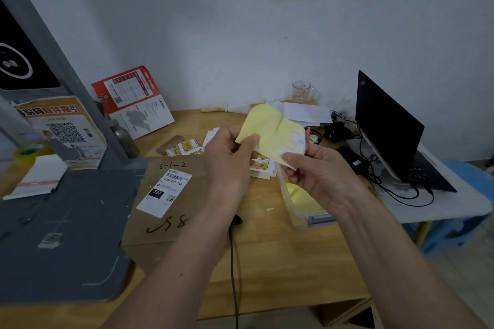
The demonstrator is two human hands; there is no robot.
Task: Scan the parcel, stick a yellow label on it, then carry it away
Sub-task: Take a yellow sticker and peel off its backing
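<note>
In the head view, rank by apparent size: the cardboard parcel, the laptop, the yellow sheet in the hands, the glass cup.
1. Parcel, though partly hidden by the left arm.
2. Laptop, close to the parcel in extent, so this order is unsure.
3. Yellow sheet, enlarged by nearness to the camera.
4. Glass cup.

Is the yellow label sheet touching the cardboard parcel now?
Apart. In the head view both hands, left hand and right hand, hold the yellow label sheet up above the desk, clear of the cardboard parcel.
</note>
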